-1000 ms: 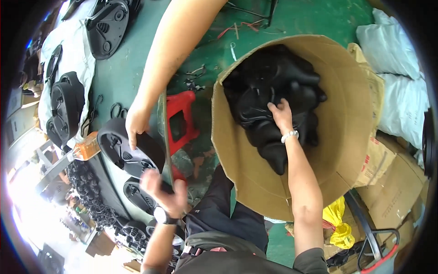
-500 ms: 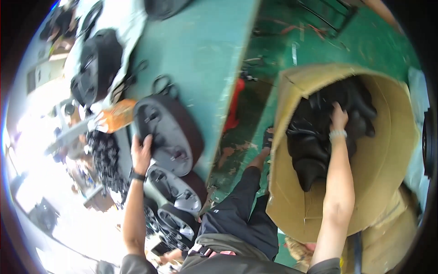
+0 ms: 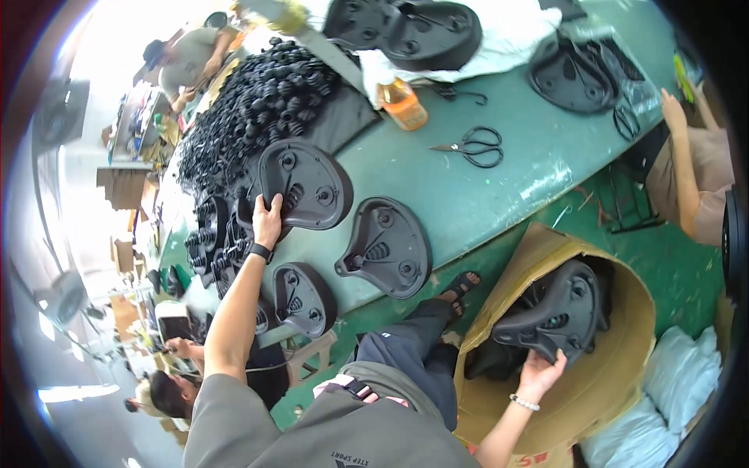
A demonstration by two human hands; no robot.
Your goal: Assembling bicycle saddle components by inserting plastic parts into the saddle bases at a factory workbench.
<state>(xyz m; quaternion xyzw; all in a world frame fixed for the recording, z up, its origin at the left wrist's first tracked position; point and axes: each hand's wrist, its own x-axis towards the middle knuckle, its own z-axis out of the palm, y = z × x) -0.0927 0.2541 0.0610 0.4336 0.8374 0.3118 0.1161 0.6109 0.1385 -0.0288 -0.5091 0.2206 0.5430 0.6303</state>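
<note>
My left hand (image 3: 268, 221) grips the edge of a black bicycle saddle (image 3: 331, 181) on the green table, its hollow underside facing up. At the mouth of the cardboard box, my right hand (image 3: 538, 375) pinches another black bicycle saddle (image 3: 568, 300), underside also showing. More dark saddles lie beneath it in the box, mostly hidden. Between my hands, a third saddle (image 3: 412, 253) rests upside down along the near table edge, with a smaller-looking one (image 3: 316, 300) to its left.
The tall cardboard box (image 3: 636, 312) stands right of my legs. Scissors (image 3: 480, 148) and an orange bottle (image 3: 406, 105) sit on the green table (image 3: 437, 187), behind a big heap of black springs (image 3: 261, 97). Co-workers are at the right edge and far left. Pale bags (image 3: 679, 382) lie beside the box.
The view has swung round. My right hand, earlier deep among the saddles in the box, now holds one at the opening. My left hand is still at a saddle on the table.
</note>
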